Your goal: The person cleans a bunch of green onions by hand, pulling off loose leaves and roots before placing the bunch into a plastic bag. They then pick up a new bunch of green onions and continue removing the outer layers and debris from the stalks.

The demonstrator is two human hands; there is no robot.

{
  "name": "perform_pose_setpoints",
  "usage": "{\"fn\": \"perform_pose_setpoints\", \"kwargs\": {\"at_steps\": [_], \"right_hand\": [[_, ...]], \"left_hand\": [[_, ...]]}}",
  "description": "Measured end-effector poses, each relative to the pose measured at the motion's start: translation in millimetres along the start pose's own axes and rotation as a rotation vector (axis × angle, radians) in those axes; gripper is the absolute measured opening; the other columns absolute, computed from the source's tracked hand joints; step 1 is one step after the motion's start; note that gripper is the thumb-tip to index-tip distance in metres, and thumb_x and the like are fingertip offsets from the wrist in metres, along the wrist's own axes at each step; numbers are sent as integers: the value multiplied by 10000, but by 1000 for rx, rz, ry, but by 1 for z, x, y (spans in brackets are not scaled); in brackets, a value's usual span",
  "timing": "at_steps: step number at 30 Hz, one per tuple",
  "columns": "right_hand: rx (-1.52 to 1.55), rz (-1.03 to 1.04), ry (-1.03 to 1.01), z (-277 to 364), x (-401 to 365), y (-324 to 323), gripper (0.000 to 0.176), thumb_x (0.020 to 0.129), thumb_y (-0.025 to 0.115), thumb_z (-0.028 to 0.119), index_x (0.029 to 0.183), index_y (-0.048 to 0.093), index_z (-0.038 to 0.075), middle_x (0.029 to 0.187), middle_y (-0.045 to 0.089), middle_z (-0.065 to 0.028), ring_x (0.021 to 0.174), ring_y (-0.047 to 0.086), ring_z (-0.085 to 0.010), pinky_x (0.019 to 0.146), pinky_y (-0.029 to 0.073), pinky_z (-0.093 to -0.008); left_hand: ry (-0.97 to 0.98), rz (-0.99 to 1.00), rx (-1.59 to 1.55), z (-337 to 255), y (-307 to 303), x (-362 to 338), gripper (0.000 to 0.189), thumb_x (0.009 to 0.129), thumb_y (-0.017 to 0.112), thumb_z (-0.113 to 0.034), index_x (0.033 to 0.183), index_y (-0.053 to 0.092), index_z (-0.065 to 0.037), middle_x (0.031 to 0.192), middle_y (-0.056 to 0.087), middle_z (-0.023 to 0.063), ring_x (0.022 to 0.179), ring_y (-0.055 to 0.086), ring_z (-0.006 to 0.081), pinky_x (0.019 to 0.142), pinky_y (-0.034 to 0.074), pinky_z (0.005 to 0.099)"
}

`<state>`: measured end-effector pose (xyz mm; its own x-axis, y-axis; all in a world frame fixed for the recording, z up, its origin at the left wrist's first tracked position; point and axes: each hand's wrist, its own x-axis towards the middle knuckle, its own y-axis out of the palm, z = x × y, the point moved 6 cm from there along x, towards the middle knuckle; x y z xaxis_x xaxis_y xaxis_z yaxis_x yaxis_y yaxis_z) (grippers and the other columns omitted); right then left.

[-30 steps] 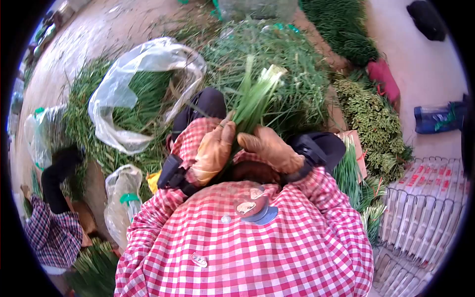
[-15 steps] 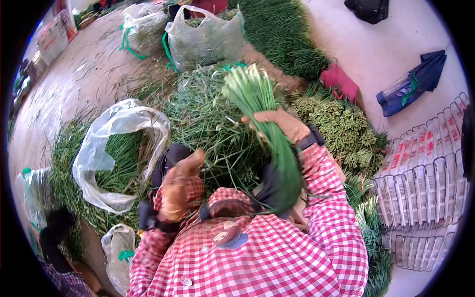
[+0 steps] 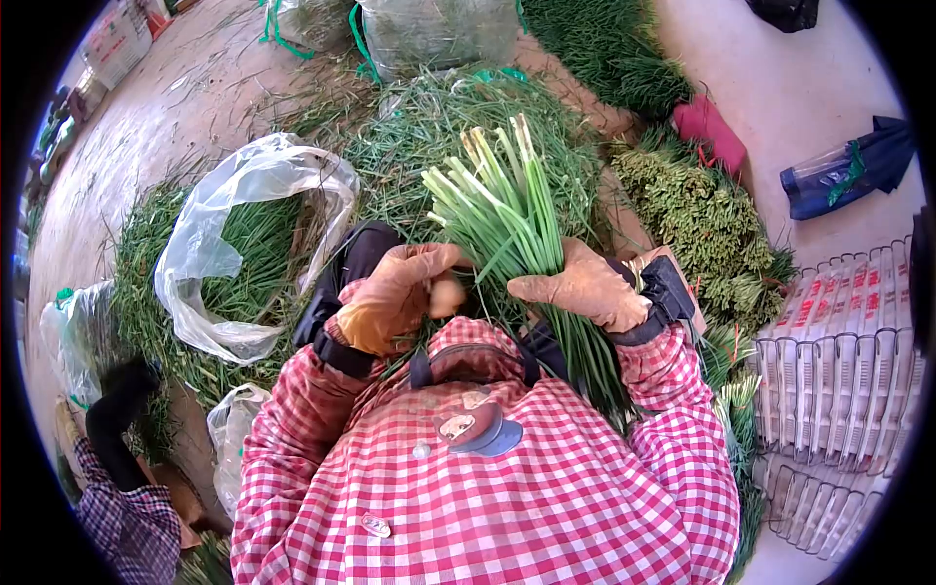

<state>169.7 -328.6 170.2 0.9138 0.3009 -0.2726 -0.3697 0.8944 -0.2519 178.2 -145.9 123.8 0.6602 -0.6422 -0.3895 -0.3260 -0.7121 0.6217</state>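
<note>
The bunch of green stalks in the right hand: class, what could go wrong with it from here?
The stalks fan out above the right hand, so some might slip from the bunch. Any that drop could get lost in the loose greens behind it. Its long leaves might bend against the checked shirt.

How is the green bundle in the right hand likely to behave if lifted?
The green bundle is probably floppy at its leafy end, as thin leaves trail back from the right hand. The pale ends look stiffer, fanning out beyond the grip. Single stalks might slip out, since no tie shows.
</note>
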Motion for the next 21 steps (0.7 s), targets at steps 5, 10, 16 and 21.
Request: {"fn": "perform_pose_setpoints", "kwargs": {"at_steps": [5, 10, 16, 21], "right_hand": [[140, -36, 238, -36, -3, -20, 380, 762, 762, 196, 1054, 605, 10, 817, 639, -55, 618, 587, -124, 587, 494, -279], [146, -76, 246, -48, -4, -12, 360, 774, 737, 141, 1071, 598, -8, 843, 640, -66, 660, 595, -133, 611, 505, -289], [-158, -53, 154, -40, 3, 10, 580, 730, 742, 305, 1190, 552, 7, 982, 673, -172, 919, 650, -273, 808, 499, -351], [7, -136, 156, -76, 11, -12, 485, 751, 759, 224, 1134, 573, -8, 938, 670, -122, 787, 640, -196, 706, 518, -318]], "left_hand": [[486, 233, -96, -25, -6, -40, 365, 980, 465, -293, 975, 623, 37, 463, 322, -96, 373, 300, 16, 352, 285, 182], [718, -280, 1061, -33, -8, -43, 461, 830, 678, -397, 1007, 630, 26, 646, 610, 18, 593, 576, 108, 522, 446, 237], [-62, -68, 496, -3, 34, -4, 406, 906, 601, -369, 718, 610, -9, 579, 612, 76, 424, 558, 144, 447, 433, 221], [65, 79, 104, -19, 46, -38, 390, 953, 480, -255, 608, 505, -76, 481, 499, 42, 339, 427, 145, 377, 388, 284]]}}
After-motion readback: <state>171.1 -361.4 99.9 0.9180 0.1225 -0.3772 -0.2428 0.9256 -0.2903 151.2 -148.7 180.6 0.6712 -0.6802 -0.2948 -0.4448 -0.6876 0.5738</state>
